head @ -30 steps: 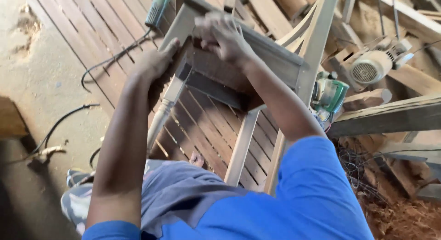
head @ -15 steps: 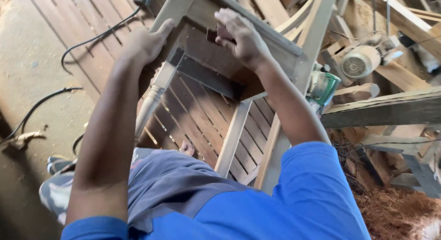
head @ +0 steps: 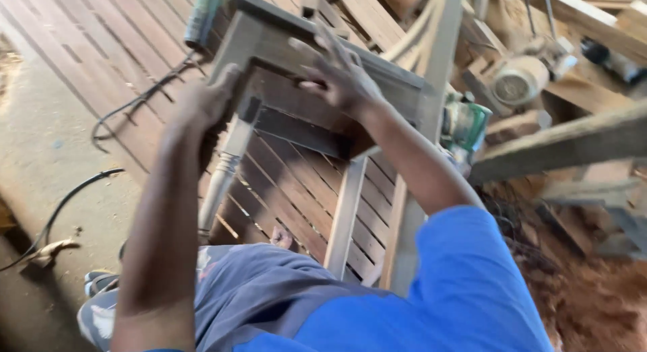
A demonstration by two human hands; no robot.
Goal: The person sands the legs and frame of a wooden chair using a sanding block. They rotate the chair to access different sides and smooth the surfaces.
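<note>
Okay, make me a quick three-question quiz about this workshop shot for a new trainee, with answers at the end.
1. True or false: the left hand grips the wooden chair frame near its turned leg.
2. Where does the right hand rest? A) on the chair frame's top rail B) on the green power tool C) on the floor
3. Fill in: the green power tool sits to the ______ of the chair frame in the picture.

Key: 1 true; 2 A; 3 right
</note>
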